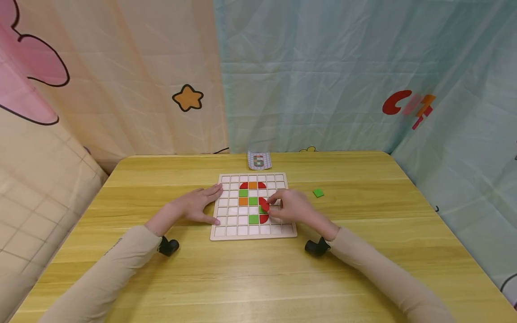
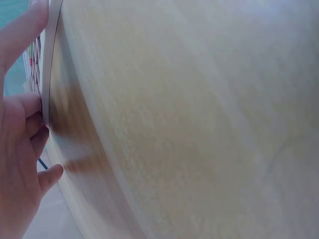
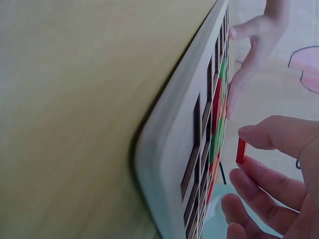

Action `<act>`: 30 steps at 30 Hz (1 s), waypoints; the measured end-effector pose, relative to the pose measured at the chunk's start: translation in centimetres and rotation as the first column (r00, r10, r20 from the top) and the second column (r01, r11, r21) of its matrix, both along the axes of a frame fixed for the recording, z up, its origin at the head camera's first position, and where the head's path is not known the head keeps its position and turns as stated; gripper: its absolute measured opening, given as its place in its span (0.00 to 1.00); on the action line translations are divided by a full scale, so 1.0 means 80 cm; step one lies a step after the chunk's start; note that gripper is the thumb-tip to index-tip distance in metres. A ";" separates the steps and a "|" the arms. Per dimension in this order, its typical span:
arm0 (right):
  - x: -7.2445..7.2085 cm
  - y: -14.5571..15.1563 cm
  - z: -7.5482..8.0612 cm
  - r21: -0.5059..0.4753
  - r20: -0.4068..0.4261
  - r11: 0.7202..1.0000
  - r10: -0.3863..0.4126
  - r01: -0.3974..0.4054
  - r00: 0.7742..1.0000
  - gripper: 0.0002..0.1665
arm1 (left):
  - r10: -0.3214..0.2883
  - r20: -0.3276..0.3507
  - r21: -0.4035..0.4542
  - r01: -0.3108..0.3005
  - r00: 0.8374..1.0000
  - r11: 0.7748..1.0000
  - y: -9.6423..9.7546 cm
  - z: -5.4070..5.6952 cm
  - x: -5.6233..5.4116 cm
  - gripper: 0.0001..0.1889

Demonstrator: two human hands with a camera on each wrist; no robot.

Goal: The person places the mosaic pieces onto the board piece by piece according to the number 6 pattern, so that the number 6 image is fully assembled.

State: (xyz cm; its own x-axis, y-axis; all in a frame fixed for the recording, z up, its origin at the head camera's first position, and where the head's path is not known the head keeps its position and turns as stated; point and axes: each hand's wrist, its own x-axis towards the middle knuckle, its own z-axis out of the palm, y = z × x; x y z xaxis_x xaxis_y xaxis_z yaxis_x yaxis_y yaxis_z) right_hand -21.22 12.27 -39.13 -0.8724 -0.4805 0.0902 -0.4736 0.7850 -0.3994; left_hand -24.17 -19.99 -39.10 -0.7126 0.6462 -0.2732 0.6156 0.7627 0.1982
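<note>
A wooden grid board (image 1: pixel 287 237) lies flat on the table with red, orange and green tiles in some of its squares. My right hand (image 1: pixel 291 205) is above the right part of the board. It pinches a small red tile (image 3: pixel 241 151) between thumb and index finger, held on edge just over the grid. A green tile (image 1: pixel 253 219) and a red rounded tile (image 1: pixel 264 219) sit side by side in a lower row. My left hand (image 1: pixel 196 204) rests on the board's left edge with its fingers spread.
Behind the board lies a small card (image 1: pixel 259 160) printed with a coloured grid pattern. A loose green tile (image 1: pixel 318 193) is on the table (image 1: pixel 363 215) to the right of the board. Printed curtains (image 1: pixel 282 76) hang along the table's far edge.
</note>
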 end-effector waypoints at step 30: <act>0.012 -0.066 0.000 0.047 0.055 0.994 0.101 -0.103 0.993 0.12 | 0.009 0.006 0.006 -0.009 1.000 1.000 -0.001 -0.004 -0.002 0.56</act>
